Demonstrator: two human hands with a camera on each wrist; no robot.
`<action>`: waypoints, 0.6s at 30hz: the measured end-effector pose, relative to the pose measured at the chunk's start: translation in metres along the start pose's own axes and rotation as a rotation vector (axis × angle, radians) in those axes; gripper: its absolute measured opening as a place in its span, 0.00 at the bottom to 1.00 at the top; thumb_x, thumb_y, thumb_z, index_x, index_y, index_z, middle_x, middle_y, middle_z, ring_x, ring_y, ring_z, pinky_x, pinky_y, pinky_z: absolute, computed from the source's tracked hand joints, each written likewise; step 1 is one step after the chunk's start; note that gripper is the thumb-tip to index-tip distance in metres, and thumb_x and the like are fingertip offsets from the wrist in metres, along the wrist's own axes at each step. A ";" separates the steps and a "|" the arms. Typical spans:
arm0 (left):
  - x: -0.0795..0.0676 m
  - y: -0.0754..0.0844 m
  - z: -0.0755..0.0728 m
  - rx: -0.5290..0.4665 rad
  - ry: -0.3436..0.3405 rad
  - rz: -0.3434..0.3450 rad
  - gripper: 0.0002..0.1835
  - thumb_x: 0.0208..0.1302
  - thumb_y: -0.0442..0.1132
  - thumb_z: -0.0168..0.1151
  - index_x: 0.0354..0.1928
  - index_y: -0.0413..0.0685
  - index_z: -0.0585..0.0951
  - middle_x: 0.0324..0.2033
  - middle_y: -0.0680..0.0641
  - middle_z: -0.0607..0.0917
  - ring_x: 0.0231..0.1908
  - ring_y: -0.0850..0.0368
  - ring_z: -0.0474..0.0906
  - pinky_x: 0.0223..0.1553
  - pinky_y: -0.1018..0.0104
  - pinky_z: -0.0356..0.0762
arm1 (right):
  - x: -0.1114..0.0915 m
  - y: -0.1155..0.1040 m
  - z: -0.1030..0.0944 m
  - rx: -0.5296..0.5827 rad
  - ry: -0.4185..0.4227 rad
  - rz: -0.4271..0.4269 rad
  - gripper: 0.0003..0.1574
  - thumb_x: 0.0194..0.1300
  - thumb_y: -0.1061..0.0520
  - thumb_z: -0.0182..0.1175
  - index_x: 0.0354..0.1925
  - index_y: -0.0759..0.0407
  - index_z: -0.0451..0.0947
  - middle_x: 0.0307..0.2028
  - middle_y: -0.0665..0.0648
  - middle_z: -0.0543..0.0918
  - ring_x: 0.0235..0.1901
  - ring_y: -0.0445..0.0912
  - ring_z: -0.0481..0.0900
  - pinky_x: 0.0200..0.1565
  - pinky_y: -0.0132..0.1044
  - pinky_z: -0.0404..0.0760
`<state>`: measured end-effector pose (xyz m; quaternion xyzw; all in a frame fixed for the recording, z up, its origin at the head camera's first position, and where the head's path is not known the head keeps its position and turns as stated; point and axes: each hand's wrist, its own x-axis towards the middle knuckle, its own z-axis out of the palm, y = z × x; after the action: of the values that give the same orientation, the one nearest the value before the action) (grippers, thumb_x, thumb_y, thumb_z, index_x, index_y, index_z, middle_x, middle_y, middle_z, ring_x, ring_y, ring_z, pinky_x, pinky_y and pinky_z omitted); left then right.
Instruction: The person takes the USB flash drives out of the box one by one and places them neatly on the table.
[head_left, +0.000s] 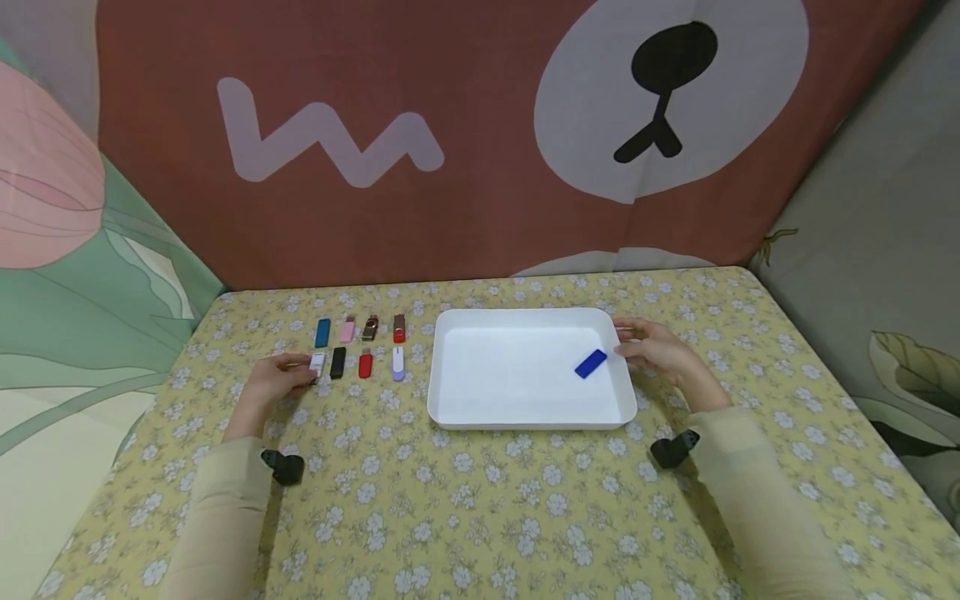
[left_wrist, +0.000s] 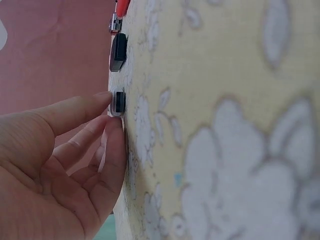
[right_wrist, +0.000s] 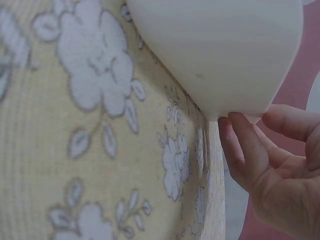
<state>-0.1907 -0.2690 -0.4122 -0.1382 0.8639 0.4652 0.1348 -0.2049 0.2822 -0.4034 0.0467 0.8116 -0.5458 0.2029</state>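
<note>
At the left end of the near row, my left hand (head_left: 277,379) pinches a white USB stick (head_left: 317,364) between thumb and fingers. Its dark end (left_wrist: 119,102) shows in the left wrist view, low against the cloth. A black USB stick (head_left: 338,362) lies just right of it. My right hand (head_left: 660,350) holds the right side of a white tray (head_left: 531,423), with fingertips at the outer wall and rim in the right wrist view. Inside the tray, toward its right side, a dark blue USB stick (head_left: 591,364) lies at a slant.
More USB sticks lie in two rows: teal-blue (head_left: 322,332), pink (head_left: 347,330), brown (head_left: 371,327) and red-brown (head_left: 399,328) behind; red (head_left: 365,364) and white-purple (head_left: 398,364) in front. A flowered cloth (head_left: 465,517) covers the table. A brown curtain (head_left: 480,225) hangs behind.
</note>
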 end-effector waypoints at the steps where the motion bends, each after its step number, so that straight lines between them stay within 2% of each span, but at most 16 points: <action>1: 0.000 0.000 0.000 -0.003 0.010 0.003 0.26 0.70 0.36 0.54 0.66 0.31 0.66 0.46 0.42 0.82 0.29 0.74 0.75 0.36 0.74 0.82 | 0.000 0.000 0.000 0.001 -0.001 -0.003 0.40 0.70 0.63 0.51 0.74 0.62 0.47 0.67 0.70 0.59 0.49 0.43 0.75 0.43 0.24 0.81; 5: 0.001 0.001 0.001 -0.008 0.083 0.001 0.25 0.70 0.36 0.53 0.66 0.34 0.67 0.54 0.36 0.77 0.31 0.73 0.74 0.34 0.76 0.80 | 0.000 0.000 0.000 0.003 -0.001 -0.008 0.40 0.70 0.63 0.51 0.74 0.63 0.47 0.67 0.71 0.59 0.52 0.48 0.74 0.45 0.25 0.81; 9: 0.000 0.004 0.003 -0.030 0.146 -0.001 0.25 0.69 0.36 0.52 0.66 0.37 0.67 0.56 0.37 0.74 0.36 0.69 0.74 0.35 0.78 0.79 | -0.001 0.000 0.001 0.002 -0.003 -0.009 0.40 0.70 0.62 0.51 0.74 0.63 0.46 0.67 0.71 0.59 0.55 0.50 0.73 0.45 0.26 0.81; 13: -0.003 0.010 0.008 -0.091 0.190 0.006 0.25 0.70 0.37 0.53 0.67 0.41 0.68 0.56 0.40 0.75 0.38 0.69 0.73 0.39 0.76 0.79 | -0.001 0.001 -0.001 0.006 -0.017 -0.032 0.41 0.70 0.62 0.52 0.74 0.63 0.46 0.66 0.71 0.59 0.47 0.41 0.76 0.43 0.25 0.81; 18: -0.006 0.023 0.016 -0.134 0.174 0.053 0.27 0.69 0.38 0.54 0.69 0.43 0.66 0.61 0.38 0.73 0.38 0.72 0.73 0.48 0.72 0.81 | -0.002 0.002 -0.002 0.015 -0.035 -0.057 0.41 0.70 0.62 0.53 0.74 0.65 0.46 0.66 0.73 0.59 0.39 0.32 0.76 0.41 0.24 0.81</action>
<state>-0.1914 -0.2430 -0.4007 -0.1638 0.8426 0.5116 0.0375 -0.2032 0.2850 -0.4040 0.0156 0.8049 -0.5579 0.2013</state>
